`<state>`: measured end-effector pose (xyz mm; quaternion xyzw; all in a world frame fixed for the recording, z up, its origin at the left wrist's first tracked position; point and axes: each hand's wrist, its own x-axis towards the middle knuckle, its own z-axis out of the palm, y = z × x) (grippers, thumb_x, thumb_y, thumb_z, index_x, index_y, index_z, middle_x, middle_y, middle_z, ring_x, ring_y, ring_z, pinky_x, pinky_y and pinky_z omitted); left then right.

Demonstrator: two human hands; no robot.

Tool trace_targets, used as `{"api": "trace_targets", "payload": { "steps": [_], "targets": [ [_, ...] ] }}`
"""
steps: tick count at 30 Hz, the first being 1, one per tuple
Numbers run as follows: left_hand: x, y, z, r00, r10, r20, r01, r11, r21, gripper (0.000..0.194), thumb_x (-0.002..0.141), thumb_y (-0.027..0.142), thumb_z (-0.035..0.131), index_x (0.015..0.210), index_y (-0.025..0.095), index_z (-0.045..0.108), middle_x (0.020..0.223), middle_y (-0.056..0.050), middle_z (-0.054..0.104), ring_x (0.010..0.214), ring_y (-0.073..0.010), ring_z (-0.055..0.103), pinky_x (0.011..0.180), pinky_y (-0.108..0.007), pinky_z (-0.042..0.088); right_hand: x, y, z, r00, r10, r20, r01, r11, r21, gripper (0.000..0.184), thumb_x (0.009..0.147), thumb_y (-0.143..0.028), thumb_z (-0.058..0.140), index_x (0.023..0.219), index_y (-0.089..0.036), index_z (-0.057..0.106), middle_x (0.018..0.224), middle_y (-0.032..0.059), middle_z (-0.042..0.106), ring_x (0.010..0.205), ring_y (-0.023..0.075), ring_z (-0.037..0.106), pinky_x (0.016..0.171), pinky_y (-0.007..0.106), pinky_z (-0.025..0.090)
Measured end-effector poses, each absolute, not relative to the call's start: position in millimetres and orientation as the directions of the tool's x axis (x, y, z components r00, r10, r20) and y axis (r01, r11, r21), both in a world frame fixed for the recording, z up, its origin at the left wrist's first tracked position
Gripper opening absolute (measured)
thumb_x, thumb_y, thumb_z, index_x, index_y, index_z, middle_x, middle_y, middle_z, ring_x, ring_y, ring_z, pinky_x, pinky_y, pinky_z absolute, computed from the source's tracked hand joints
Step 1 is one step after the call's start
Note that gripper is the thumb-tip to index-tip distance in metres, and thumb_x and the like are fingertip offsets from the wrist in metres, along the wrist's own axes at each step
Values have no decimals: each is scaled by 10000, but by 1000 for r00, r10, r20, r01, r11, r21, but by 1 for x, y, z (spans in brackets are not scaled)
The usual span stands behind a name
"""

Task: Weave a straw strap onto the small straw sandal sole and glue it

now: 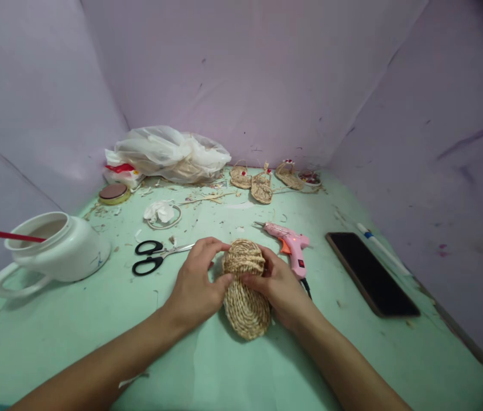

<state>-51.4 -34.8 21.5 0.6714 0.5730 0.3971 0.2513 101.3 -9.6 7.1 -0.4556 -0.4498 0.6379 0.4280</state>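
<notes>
A small woven straw slipper (248, 311) lies before me, its sole coiled from braided fibre and a band crossing its far part. My left hand (201, 279) grips its left edge, with the thumb pressing beside the band. From the right, my right hand (282, 285) holds the opposite edge, thumb on top and fingers behind it. Just left of my left hand are black-handled scissors (156, 257), their blade tips partly hidden by that hand. A pink glue gun (290, 245) with an orange trigger rests beyond my right hand.
A white pot (74, 251) holding a red stick stands at left. At right are a phone (370, 274) and a pen (382, 248). Small straw slippers (262, 188), a plastic bag (173, 154), a round tin (114, 194) and crumpled white tissue (160, 211) lie toward the back, among scraps.
</notes>
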Motion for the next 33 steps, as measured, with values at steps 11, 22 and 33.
{"api": "trace_targets", "payload": {
  "steps": [11, 22, 33],
  "targets": [
    [-53, -30, 16, 117, 918, 378, 644, -360, 675, 350, 681, 63, 556, 1016, 161, 530, 1016, -73, 577, 1001, -205, 494, 899, -383, 410, 105, -17, 10, -181, 940, 288, 749, 322, -579, 512, 709, -308, 596, 1196, -189, 495, 1214, 133, 531, 1041, 321, 530, 764, 466, 462],
    [-52, -25, 13, 105, 935, 340, 633, -326, 702, 304, 685, 97, 575, 983, 149, 556, 970, -76, 593, 916, -198, 527, 822, -376, 453, 108, -18, 7, -192, 763, 617, 689, 553, -469, 121, 738, -108, 517, 809, -173, 590, 758, 43, 630, 623, 150, 587, 568, 265, 472],
    [-51, -25, 15, 230, 856, 463, 565, -505, 652, 253, 766, 153, 535, 1008, 146, 611, 913, -75, 634, 921, -204, 518, 857, -391, 422, 109, -16, 8, -230, 796, 560, 572, 576, -584, 162, 776, -161, 539, 921, -160, 611, 870, 79, 594, 656, 151, 588, 580, 283, 494]
  ]
}}
